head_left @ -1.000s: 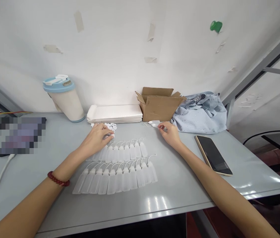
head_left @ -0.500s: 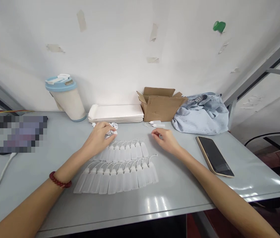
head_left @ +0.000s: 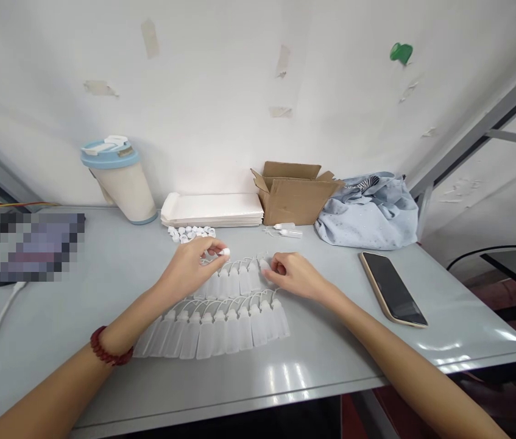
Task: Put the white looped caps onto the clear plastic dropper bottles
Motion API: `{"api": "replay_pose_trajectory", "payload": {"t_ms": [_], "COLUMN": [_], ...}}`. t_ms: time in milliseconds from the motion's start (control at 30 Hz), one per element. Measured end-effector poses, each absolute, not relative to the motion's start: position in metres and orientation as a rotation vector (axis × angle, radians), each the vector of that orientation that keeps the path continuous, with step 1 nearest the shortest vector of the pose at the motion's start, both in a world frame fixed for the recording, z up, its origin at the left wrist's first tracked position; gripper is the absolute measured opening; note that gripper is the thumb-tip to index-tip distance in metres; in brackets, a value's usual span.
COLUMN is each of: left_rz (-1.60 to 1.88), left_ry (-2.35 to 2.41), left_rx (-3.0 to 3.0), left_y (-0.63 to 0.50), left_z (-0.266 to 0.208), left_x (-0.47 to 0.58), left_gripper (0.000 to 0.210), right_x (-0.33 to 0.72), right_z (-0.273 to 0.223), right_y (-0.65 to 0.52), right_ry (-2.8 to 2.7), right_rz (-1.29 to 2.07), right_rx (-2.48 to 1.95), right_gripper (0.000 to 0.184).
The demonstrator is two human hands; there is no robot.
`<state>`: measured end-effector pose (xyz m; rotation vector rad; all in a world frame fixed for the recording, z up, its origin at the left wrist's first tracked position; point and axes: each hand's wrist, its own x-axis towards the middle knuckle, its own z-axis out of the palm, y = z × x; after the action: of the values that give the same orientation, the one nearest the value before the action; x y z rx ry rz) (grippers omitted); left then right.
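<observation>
Between the thumb and fingers of my left hand (head_left: 194,262) is a small white cap (head_left: 225,252). My right hand (head_left: 296,274) has its fingers curled and its thumb against a small translucent plastic bottle (head_left: 263,264) at the right end of the back row. Most of that bottle's body is hidden behind the thumb. Other bottles of the back row (head_left: 234,283) lie side by side, each with a thin looped tube at its neck. Nearer me lies a front row of the same bottles (head_left: 216,332). A heap of loose white caps (head_left: 189,233) sits beyond my left hand.
Along the wall stand a tumbler (head_left: 123,183), a stack of white envelopes (head_left: 212,210), an open cardboard box (head_left: 301,200) and a light blue cloth bag (head_left: 370,213). Two bottles (head_left: 290,233) lie before the box. A phone (head_left: 393,288) is at right, a blurred-out device (head_left: 38,250) at left.
My left hand has come away from the heap of caps, toward me and rightward, with one cap. My right hand has moved left and down to the end bottle of the back row.
</observation>
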<state>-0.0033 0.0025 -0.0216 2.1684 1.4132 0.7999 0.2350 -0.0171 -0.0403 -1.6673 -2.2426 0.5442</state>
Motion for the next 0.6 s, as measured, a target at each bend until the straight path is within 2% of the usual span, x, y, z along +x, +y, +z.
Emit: {"api": "replay_pose_trajectory", "payload": {"t_ms": [300, 600], "left_rz": [0.778, 0.805], "left_ry": [1.301, 1.163], "left_rx": [2.052, 2.011], "left_y": [-0.004, -0.027], "left_z": [-0.020, -0.007], "left_x": [0.002, 0.014], "left_gripper": [0.026, 0.024], "right_x": [0.236, 0.228], "right_z": [-0.046, -0.047], "right_y": [-0.015, -0.032], "right_ry": [-2.130, -2.181], "right_rz": [0.401, 0.017], "right_rx": [-1.629, -1.224], "right_gripper": [0.021, 0.014]}}
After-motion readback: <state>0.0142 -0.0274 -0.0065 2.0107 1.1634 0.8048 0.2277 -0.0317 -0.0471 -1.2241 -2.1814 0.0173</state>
